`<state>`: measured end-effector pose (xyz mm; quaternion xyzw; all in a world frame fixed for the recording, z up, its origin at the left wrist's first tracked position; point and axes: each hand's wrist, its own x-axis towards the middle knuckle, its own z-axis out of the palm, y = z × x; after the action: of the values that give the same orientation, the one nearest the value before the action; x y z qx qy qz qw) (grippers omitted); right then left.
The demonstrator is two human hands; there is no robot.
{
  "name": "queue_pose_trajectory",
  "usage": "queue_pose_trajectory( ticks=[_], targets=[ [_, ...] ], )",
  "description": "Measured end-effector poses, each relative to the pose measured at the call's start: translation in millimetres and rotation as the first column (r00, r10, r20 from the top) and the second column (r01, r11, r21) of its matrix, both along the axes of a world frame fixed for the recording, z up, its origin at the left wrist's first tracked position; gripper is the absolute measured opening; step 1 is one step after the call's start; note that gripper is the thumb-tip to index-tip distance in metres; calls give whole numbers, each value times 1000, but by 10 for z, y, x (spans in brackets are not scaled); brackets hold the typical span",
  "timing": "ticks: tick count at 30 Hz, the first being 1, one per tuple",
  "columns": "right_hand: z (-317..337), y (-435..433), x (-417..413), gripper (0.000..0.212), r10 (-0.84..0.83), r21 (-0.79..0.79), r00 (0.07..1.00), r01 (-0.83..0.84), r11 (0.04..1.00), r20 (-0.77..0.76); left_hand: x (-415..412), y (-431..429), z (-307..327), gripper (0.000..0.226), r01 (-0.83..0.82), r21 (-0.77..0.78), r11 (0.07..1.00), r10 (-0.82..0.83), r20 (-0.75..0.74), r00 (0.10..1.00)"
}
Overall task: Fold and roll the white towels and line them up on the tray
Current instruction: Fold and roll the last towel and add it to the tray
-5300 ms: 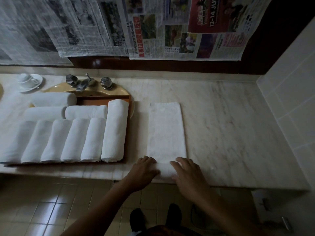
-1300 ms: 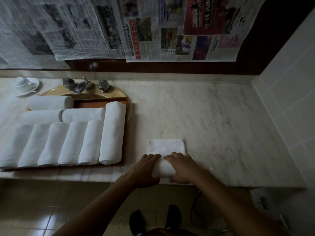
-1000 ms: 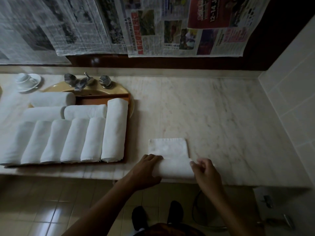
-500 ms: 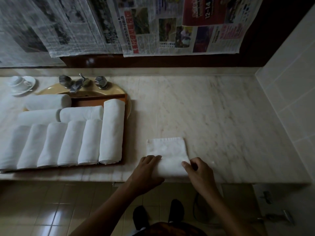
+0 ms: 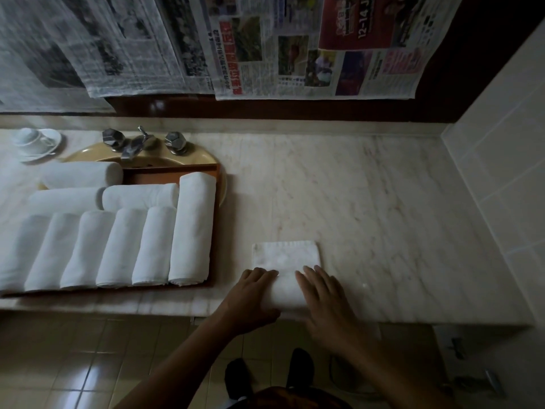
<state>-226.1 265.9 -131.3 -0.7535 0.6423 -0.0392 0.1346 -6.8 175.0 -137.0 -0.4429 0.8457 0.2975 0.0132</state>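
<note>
Quick pass from my remote seat: long pale marble counter (image 5: 368,216) along a dark wall hung with newspaper sheets (image 5: 295,48), pale tiled side wall (image 5: 501,157) on the right, tan floor tiles (image 5: 73,364) below. Far left there's a mustard oval sink basin (image 5: 188,159) with a chrome tap (image 5: 134,144), and a white cup on a saucer (image 5: 34,140) beside it. A brown wooden tray (image 5: 177,172) sits across the basin, packed with rolled white towels (image 5: 118,246): a front row side by side, the rightmost longest, and three lying crosswise behind. The half-rolled white cotton towel (image 5: 287,261) lies on the counter's near edge, just right of the tray, its flat end pointing away from me. The left hand (image 5: 253,296) curls its fingers over the roll's left end, and the right hand (image 5: 324,296), blurred, lies flat on the roll with fingers straight.
</note>
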Motion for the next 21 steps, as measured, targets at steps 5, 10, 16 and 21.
queue_pose_trajectory(
  ticks=[5, 10, 16, 21],
  targets=[
    [-48, -209, -108, 103, 36, 45, 999, -36, 998, 11, 13, -64, 63, 88, 11, 4, 1000, -11, 5, 1000],
    [136, -155, -208, 81, -7, 185, 986, -25, 983, 168, 151, 44, 114, 70, -46, 80, 996, 52, -78, 996],
    [233, -376, -341, 72, -175, 363, 942, 63, 930, 286, 258, -44, 113, 81, -126, 214, 969, 161, -152, 975],
    [184, -605, -436, 59, -164, 335, 941, 59, 940, 295, 181, -231, 92, 79, -268, 378, 886, 339, -134, 931]
  ],
)
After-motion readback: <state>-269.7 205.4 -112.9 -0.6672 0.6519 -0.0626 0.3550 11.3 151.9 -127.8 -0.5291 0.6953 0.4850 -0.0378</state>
